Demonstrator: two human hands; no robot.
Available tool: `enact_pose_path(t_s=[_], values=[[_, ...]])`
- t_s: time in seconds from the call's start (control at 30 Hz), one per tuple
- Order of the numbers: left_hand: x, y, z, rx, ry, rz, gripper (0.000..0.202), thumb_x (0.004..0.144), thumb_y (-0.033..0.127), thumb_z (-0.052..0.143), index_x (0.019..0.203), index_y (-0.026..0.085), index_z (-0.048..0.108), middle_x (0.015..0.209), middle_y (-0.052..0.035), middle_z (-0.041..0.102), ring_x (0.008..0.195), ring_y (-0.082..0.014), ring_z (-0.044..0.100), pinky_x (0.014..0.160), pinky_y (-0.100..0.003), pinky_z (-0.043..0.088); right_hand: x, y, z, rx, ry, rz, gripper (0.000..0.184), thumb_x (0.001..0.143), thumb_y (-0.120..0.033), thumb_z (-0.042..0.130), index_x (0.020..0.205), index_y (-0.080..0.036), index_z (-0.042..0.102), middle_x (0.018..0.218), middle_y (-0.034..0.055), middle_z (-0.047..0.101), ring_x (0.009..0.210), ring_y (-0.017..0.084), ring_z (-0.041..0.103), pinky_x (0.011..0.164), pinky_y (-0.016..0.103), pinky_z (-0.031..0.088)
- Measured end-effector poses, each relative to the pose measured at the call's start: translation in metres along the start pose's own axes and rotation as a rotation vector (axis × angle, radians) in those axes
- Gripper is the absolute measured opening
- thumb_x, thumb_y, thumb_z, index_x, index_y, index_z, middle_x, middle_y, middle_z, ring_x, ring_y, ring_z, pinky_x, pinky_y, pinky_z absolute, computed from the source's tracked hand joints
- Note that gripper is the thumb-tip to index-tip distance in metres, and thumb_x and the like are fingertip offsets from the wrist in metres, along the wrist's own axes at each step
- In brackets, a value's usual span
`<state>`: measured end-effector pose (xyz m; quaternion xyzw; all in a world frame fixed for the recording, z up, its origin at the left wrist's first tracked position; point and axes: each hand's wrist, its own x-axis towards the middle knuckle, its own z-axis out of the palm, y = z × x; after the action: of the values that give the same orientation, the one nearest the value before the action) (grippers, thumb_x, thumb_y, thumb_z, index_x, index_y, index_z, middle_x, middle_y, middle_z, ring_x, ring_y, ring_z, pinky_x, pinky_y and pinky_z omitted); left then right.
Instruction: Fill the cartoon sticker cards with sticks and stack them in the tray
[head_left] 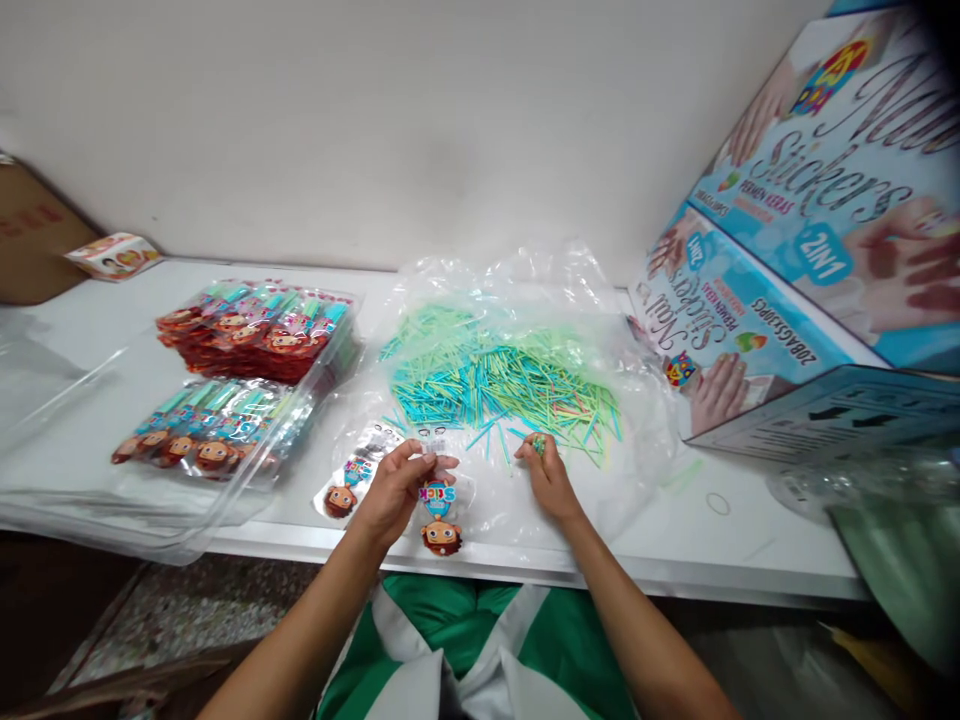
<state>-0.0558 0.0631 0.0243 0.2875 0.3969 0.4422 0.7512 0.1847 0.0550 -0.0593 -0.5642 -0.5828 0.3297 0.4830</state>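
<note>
My left hand [396, 482] is closed on a small printed plastic pouch [441, 515] with a cartoon figure and the word "Stick". The pouch hangs over the front part of the table. Beside that hand, a similar pouch [345, 485] lies on the table. My right hand [551, 478] is closed round a few thin plastic sticks [538, 444], whose coloured ends show at the fingertips. Just beyond both hands spreads a loose pile of green and blue sticks [517, 385], on and partly under a clear plastic sheet [645, 400].
Stacks of filled pouches [247, 330] stand at the left in a clear plastic tray [199, 530]. Large printed cartons [765, 330] rise at the right. A brown carton [30, 235] and a small printed box [116, 256] sit far left. A rubber band [718, 503] lies on the white table [675, 545].
</note>
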Motion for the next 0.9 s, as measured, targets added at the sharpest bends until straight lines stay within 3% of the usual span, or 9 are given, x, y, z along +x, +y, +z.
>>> enact_pose_path(t_s=[0.23,0.43,0.7,0.9], values=[[0.000,-0.004,0.006,0.003,-0.024,0.010,0.026,0.069,0.020,0.067,0.084,0.018,0.046,0.083,-0.0073,0.071,0.064,-0.0170,0.066,0.064,-0.026,0.047,-0.004,-0.004,0.000,-0.037,-0.082,0.045,0.021,0.091,-0.039,0.031,0.094,-0.020,0.041,0.085,0.0040,0.055,0.083,0.016,0.056,0.080,0.032,0.044],[-0.001,-0.007,0.011,0.013,-0.042,0.022,0.028,0.069,0.020,0.069,0.088,0.017,0.048,0.082,-0.0072,0.071,0.064,-0.0161,0.066,0.065,-0.026,0.046,-0.005,-0.013,-0.001,-0.078,0.012,0.041,0.021,0.092,-0.038,0.029,0.092,-0.021,0.040,0.086,0.0046,0.055,0.086,0.016,0.054,0.084,0.032,0.042],[0.000,-0.009,0.013,0.069,-0.052,-0.002,0.020,0.071,0.022,0.068,0.086,0.010,0.060,0.086,-0.0099,0.069,0.065,-0.0135,0.064,0.065,-0.024,0.046,-0.008,-0.007,0.000,-0.090,-0.012,0.086,0.025,0.091,-0.042,0.029,0.096,-0.020,0.039,0.087,0.0050,0.056,0.085,0.016,0.056,0.083,0.031,0.042],[0.004,-0.015,0.020,0.127,-0.037,-0.038,0.022,0.070,0.028,0.069,0.080,0.009,0.065,0.081,-0.0099,0.070,0.061,-0.0138,0.063,0.061,-0.024,0.046,-0.007,-0.029,-0.006,-0.170,-0.077,0.113,0.030,0.092,-0.044,0.023,0.086,-0.020,0.041,0.077,0.0030,0.056,0.075,0.016,0.056,0.074,0.029,0.043]])
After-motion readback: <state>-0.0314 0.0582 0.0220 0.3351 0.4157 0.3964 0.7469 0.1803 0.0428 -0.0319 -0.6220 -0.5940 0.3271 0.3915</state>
